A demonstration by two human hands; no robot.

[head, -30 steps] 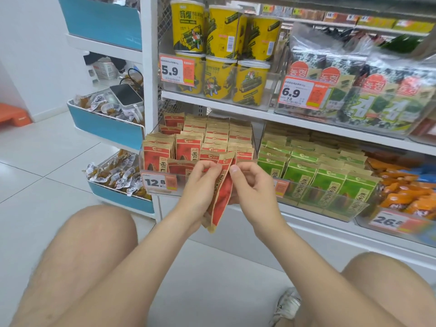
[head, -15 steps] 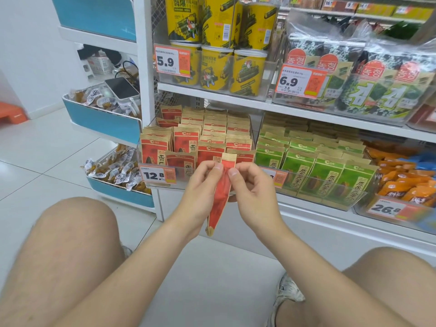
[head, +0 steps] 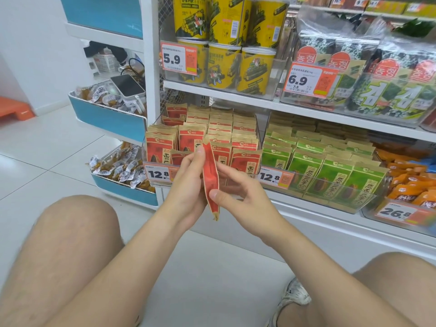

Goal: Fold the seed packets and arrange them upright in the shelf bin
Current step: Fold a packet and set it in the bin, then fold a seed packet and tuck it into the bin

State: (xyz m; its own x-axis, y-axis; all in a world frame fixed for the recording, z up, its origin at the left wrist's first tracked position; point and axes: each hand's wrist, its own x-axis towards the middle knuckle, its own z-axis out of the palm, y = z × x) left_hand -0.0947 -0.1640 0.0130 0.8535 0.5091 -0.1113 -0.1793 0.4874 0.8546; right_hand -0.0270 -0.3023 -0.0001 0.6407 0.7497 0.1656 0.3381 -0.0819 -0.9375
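Note:
A red and tan seed packet (head: 210, 175) stands edge-on between my hands, folded narrow, in front of the shelf. My left hand (head: 188, 187) holds it from the left, thumb near its top edge. My right hand (head: 238, 192) pinches its lower part with the thumb, the other fingers spread behind it. Just behind, a clear shelf bin (head: 257, 138) holds several matching red seed packets (head: 245, 159) standing upright in rows.
Green packets (head: 335, 171) fill the neighbouring clear bin on the right, orange packs (head: 410, 192) beyond. Yellow cans (head: 224, 64) and seaweed bags (head: 389, 90) sit on the shelf above. A blue-fronted rack (head: 111, 119) with wrapped snacks and a phone stands left. My knees frame the white floor.
My right hand slid from the packet's top edge down to its lower part. The packet now looks narrower and more upright. The view moved slightly closer to the shelf.

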